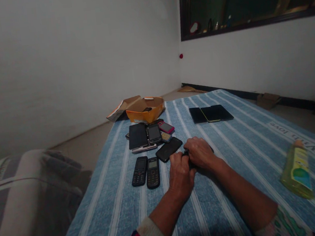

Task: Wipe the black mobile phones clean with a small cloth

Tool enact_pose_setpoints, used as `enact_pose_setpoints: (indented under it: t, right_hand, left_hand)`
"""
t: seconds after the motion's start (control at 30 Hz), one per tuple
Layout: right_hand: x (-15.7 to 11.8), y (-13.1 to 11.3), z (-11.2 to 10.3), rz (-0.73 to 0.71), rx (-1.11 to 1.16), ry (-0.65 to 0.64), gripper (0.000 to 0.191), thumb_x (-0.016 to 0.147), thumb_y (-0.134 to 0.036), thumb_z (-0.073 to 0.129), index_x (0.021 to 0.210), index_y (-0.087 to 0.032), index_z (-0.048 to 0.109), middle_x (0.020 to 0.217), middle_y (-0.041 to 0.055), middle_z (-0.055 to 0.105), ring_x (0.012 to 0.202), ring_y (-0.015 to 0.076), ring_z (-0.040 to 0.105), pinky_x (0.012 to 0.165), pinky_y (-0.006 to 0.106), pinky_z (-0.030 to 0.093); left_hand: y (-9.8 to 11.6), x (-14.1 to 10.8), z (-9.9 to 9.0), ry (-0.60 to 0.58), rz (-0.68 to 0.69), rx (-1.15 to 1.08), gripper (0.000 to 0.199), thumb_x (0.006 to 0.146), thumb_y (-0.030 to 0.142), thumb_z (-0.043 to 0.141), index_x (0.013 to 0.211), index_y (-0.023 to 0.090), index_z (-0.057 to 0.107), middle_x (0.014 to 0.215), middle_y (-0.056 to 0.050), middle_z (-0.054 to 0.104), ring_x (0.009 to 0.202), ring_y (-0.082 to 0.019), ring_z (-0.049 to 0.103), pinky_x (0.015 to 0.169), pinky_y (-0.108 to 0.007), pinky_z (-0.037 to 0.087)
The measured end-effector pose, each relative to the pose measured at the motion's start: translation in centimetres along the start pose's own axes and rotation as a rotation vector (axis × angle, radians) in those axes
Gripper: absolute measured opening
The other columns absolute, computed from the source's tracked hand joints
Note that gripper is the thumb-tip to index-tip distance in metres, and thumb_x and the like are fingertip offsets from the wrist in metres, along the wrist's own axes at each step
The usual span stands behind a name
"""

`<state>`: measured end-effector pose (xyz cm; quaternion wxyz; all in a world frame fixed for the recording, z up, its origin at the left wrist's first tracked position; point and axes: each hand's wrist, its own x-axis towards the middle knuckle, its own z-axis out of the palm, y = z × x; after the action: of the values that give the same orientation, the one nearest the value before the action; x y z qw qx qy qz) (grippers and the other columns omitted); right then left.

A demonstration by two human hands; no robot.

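Note:
My left hand [181, 171] and my right hand [200, 151] are close together over the striped cloth, fingers curled. Between them they grip a black phone [190, 163], mostly hidden, with only dark edges showing. Just beyond my left hand lies a black smartphone [169, 149], its back apparently up. Left of that hand two black keypad phones lie side by side, one [139, 171] at the far left and the other [153, 173] nearer. Behind them is a pile with a dark flat tablet-like device [137, 136], a grey phone [154, 134] and a pink-edged phone [166, 127].
An open orange cardboard box [147, 113] stands at the back, a dark item inside. Several black flat devices [211, 114] lie at the back right. A bottle of yellow liquid [297, 174] lies to the right on the blue striped cloth [252, 149]. Grey fabric [41, 199] is at left.

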<state>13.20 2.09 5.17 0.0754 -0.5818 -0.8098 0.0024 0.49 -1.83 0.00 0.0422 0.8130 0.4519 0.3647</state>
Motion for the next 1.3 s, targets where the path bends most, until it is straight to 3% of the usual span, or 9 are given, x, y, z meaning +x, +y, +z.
enact_pose_setpoints:
  t: [0.17, 0.33, 0.5, 0.73, 1.03, 1.3]
  right_hand:
    - [0.0, 0.0, -0.2, -0.055, 0.037, -0.001, 0.025, 0.088, -0.015, 0.048, 0.09, -0.018, 0.072, 0.098, 0.0101, 0.068, 0.099, 0.0243, 0.056, 0.081, 0.033, 0.035]
    - [0.4, 1.8, 0.6, 0.102, 0.076, 0.076, 0.026, 0.084, -0.009, 0.047, 0.087, -0.015, 0.073, 0.097, 0.0128, 0.069, 0.099, 0.0258, 0.058, 0.084, 0.035, 0.037]
    - [0.8, 4.6, 1.5, 0.249, 0.151, 0.154, 0.031, 0.081, -0.006, 0.047, 0.096, -0.013, 0.073, 0.103, 0.014, 0.069, 0.103, 0.0257, 0.06, 0.087, 0.033, 0.04]
    - [0.8, 7.1, 2.9, 0.404, 0.324, 0.242, 0.035, 0.082, -0.011, 0.047, 0.103, -0.017, 0.075, 0.1, 0.0049, 0.075, 0.096, 0.0182, 0.067, 0.084, 0.025, 0.046]
    - [-0.2, 6.7, 3.8, 0.413, 0.315, 0.284, 0.033, 0.079, -0.007, 0.048, 0.098, -0.017, 0.073, 0.101, 0.007, 0.073, 0.096, 0.0191, 0.065, 0.083, 0.025, 0.043]
    - [-2.0, 6.5, 4.1, 0.38, 0.235, 0.275, 0.027, 0.077, -0.005, 0.049, 0.086, -0.015, 0.072, 0.086, 0.0093, 0.068, 0.084, 0.0205, 0.062, 0.076, 0.028, 0.041]
  left_hand:
    - [0.1, 0.0, 0.0, 0.002, 0.023, 0.013, 0.029, 0.071, 0.004, 0.063, 0.092, 0.019, 0.05, 0.104, -0.009, 0.053, 0.099, -0.028, 0.049, 0.086, -0.048, 0.05]
    - [-0.1, -0.2, 0.2, -0.011, 0.003, 0.054, 0.034, 0.071, 0.005, 0.067, 0.097, 0.019, 0.05, 0.115, -0.011, 0.051, 0.105, -0.03, 0.047, 0.089, -0.051, 0.049]
    - [0.0, -0.2, 0.2, -0.027, -0.002, 0.057, 0.035, 0.069, 0.006, 0.072, 0.096, 0.016, 0.052, 0.113, -0.014, 0.053, 0.104, -0.03, 0.047, 0.089, -0.05, 0.049]
    - [0.0, -0.2, 0.3, -0.046, -0.027, 0.061, 0.039, 0.069, 0.008, 0.076, 0.098, 0.016, 0.052, 0.116, -0.013, 0.051, 0.106, -0.03, 0.047, 0.092, -0.05, 0.049]
    - [0.0, -0.3, 0.4, -0.093, -0.06, 0.101, 0.035, 0.073, 0.014, 0.076, 0.099, 0.017, 0.053, 0.111, -0.01, 0.053, 0.103, -0.028, 0.048, 0.091, -0.048, 0.048]
    - [0.4, -0.1, 0.3, -0.119, -0.091, 0.13, 0.033, 0.073, 0.015, 0.076, 0.097, 0.016, 0.054, 0.104, -0.009, 0.053, 0.101, -0.028, 0.048, 0.09, -0.046, 0.049]
